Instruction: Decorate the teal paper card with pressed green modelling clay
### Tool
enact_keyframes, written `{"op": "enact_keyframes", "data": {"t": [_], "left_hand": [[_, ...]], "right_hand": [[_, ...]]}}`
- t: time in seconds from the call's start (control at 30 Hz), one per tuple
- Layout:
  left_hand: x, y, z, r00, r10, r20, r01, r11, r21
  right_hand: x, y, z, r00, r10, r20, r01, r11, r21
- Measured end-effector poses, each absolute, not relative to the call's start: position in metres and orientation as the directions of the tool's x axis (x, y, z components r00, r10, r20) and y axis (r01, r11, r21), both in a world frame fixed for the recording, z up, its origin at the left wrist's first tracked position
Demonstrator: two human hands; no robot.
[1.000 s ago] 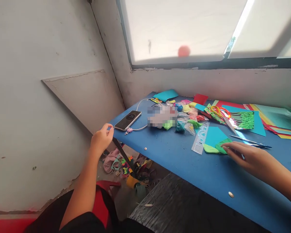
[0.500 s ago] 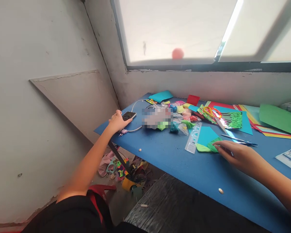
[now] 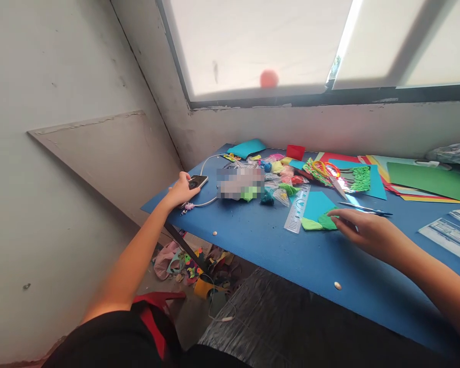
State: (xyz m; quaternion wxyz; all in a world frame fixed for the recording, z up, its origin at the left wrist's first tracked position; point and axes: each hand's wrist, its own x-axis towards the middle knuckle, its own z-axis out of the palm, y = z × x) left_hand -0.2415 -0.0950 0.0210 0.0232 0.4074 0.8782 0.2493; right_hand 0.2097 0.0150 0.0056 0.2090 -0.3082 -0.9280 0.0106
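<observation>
At the table's left corner, my left hand point(image 3: 179, 193) grips a dark-screened smartphone point(image 3: 198, 182), fingers at its left edge and thumb along the near side. A white cable with a small pink charm lies by the phone. My right hand point(image 3: 368, 232) is closed, its fingertips at the edge of a dark green piece of clay point(image 3: 327, 220). This piece and a light green piece of clay point(image 3: 311, 224) sit at the near edge of a blue paper point(image 3: 319, 203). A clear ruler point(image 3: 297, 210) lies left of the paper.
Orange-handled scissors point(image 3: 335, 179) and a blue pen-like tool point(image 3: 364, 209) lie beyond my right hand. Bagged colored clay point(image 3: 279, 196) is heaped mid-table. Colored papers point(image 3: 433, 181) lie at the back right. Small shells rest near the front edge; scraps cover the floor.
The camera view has shifted slightly, so everything on the table appears a bit further left and higher. My left hand stays on the phone, and my right hand stays at the green clay.
</observation>
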Motion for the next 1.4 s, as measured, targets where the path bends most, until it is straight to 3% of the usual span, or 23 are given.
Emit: {"op": "enact_keyframes", "data": {"t": [0.13,0.27,0.37,0.4,0.47,0.5,0.57,0.63,0.73,0.83,0.9,1.07,1.17,1.27,1.33,1.4], "left_hand": [[-0.244,-0.106,0.031,-0.682,0.658,0.319,0.695,0.449,0.561],[-0.219,-0.148,0.045,-0.624,0.522,0.582,0.753,0.203,0.626],[-0.166,-0.191,0.040,-0.483,0.608,0.630,0.809,0.035,0.587],[-0.145,-0.204,0.034,-0.277,0.728,0.627,0.836,-0.139,0.530],[-0.105,-0.222,0.015,0.205,0.869,0.450,0.754,-0.434,0.494],[-0.089,-0.227,0.003,0.385,0.877,0.288,0.697,-0.480,0.533],[-0.069,-0.233,-0.023,0.555,0.832,0.014,0.671,-0.457,0.584],[-0.063,-0.234,-0.050,0.591,0.794,-0.142,0.718,-0.437,0.541],[-0.071,-0.232,-0.077,0.568,0.792,-0.222,0.778,-0.431,0.457],[-0.085,-0.228,-0.074,0.505,0.823,-0.260,0.835,-0.390,0.389],[-0.093,-0.228,-0.056,0.489,0.840,-0.235,0.839,-0.379,0.391],[-0.091,-0.224,0.016,0.665,0.742,-0.080,0.648,-0.521,0.556],[-0.070,-0.200,0.046,0.740,0.669,0.076,0.532,-0.650,0.543],[-0.035,-0.148,0.047,0.744,0.615,0.264,0.534,-0.783,0.318],[-0.009,-0.103,0.035,0.757,0.608,0.240,0.594,-0.793,0.135],[0.014,-0.061,0.019,0.690,0.708,0.153,0.711,-0.702,0.042]], "right_hand": [[0.210,0.014,0.004,-0.698,0.593,0.401,0.589,0.794,-0.150],[0.211,0.013,0.004,-0.692,0.602,0.398,0.598,0.787,-0.151],[0.211,0.015,0.005,-0.680,0.610,0.407,0.608,0.779,-0.152],[0.211,0.015,0.005,-0.675,0.614,0.410,0.612,0.776,-0.155],[0.211,0.016,0.006,-0.669,0.621,0.409,0.616,0.771,-0.162],[0.211,0.016,0.007,-0.667,0.625,0.406,0.619,0.768,-0.165],[0.211,0.016,0.009,-0.661,0.640,0.393,0.633,0.756,-0.166],[0.211,0.015,0.011,-0.642,0.669,0.374,0.665,0.729,-0.162],[0.212,0.017,0.012,-0.606,0.716,0.347,0.710,0.683,-0.169],[0.213,0.019,0.011,-0.588,0.736,0.335,0.725,0.664,-0.184],[0.214,0.020,0.010,-0.581,0.748,0.321,0.734,0.652,-0.190],[0.215,0.022,0.010,-0.557,0.779,0.289,0.761,0.618,-0.198],[0.219,0.030,0.006,-0.506,0.786,0.355,0.768,0.598,-0.229],[0.225,0.043,-0.001,-0.468,0.776,0.423,0.747,0.603,-0.281],[0.229,0.051,-0.005,-0.458,0.775,0.435,0.741,0.603,-0.296],[0.231,0.055,-0.008,-0.464,0.778,0.424,0.742,0.603,-0.294]]}}
